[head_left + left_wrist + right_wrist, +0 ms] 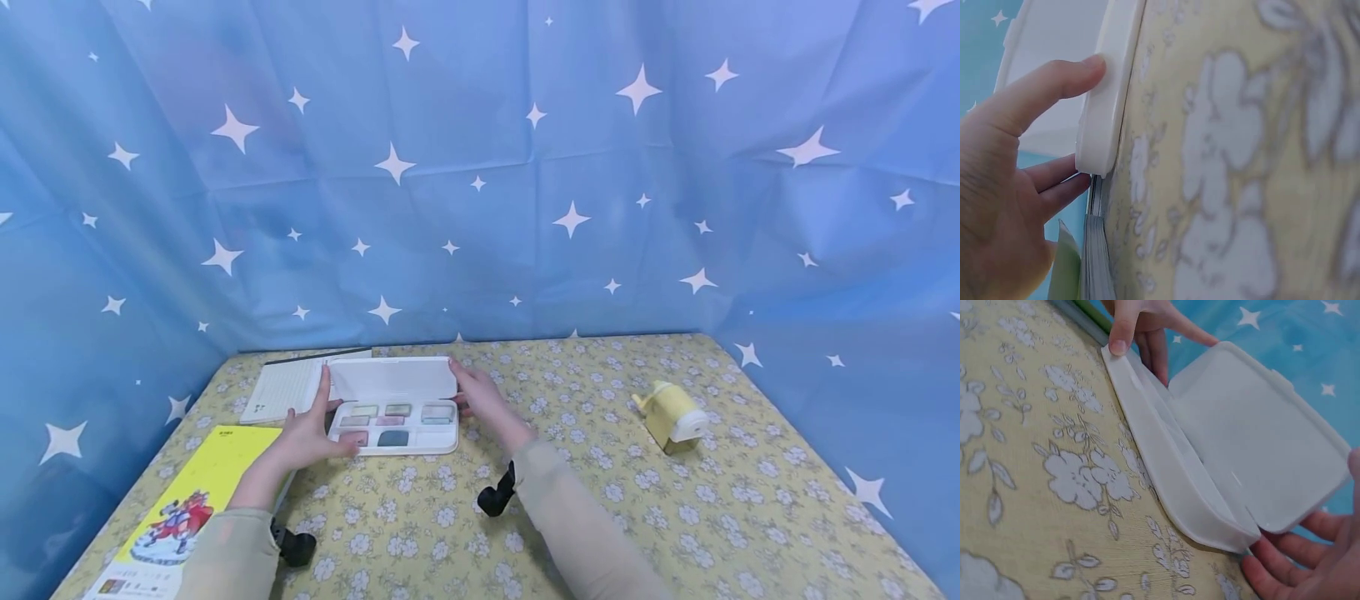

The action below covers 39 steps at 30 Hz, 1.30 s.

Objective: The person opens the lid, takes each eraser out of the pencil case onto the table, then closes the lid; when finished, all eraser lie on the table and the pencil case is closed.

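A white hinged paint box (431,436) lies on the flowered cloth with its lid (393,379) raised at the back. Small pale, pink and dark grey-blue blocks (393,437) sit in its tray. My left hand (307,435) holds the box's left end, thumb on the front corner and index finger reaching up to the lid. In the left wrist view the thumb (1094,69) presses the box's outer side, with other fingers beneath its end. My right hand (483,400) grips the lid's right end, its lower fingers (1279,565) by the hinge corner.
A lined paper pad (281,387) lies behind my left hand, partly covered by it. Nearer, a yellow booklet (225,462) with a cartoon picture lies under my left forearm. To the right stands a small yellow-and-white object (671,415) with a side knob. A starry blue curtain (480,250) closes the back.
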Available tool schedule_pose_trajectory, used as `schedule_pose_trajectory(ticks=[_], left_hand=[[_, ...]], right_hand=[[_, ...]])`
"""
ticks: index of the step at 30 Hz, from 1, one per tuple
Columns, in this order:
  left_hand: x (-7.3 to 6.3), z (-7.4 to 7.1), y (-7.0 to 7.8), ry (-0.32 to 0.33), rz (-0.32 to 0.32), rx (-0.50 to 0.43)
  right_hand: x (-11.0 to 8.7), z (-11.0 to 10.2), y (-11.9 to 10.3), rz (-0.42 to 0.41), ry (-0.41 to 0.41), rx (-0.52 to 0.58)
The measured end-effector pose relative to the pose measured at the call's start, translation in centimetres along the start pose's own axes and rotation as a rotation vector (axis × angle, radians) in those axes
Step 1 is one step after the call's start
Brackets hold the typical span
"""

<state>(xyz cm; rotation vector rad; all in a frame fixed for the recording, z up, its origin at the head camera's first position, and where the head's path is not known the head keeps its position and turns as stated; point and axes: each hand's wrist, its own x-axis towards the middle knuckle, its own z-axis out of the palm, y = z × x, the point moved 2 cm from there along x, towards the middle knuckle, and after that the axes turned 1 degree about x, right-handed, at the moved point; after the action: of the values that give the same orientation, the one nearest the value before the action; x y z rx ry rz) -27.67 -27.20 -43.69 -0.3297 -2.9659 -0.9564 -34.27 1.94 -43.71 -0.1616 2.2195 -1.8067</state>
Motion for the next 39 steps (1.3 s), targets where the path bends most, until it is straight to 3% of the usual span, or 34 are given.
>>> schedule_pose_trajectory(ticks=[10,21,27,39], left_hand=[[-0.2,0.4,-0.6,-0.008,0.007,-0.152],[-0.2,0.7,-0.8,0.008,0.019,-0.236],[-0.1,1.0,-1.1,0.015,0.064,-0.211],[0.2,1.4,-1.1,-0.015,-0.007,-0.017]], right_hand=[[-0.3,0.1,1.1,-0.029,0.066,0.055],[0.2,0.5,2.1,-0.027,0.154,0.101],[0.2,0.4,2.2,-0.032,0.171,0.087],[0.0,0.4,2.4,-0.052,0.189,0.115]])
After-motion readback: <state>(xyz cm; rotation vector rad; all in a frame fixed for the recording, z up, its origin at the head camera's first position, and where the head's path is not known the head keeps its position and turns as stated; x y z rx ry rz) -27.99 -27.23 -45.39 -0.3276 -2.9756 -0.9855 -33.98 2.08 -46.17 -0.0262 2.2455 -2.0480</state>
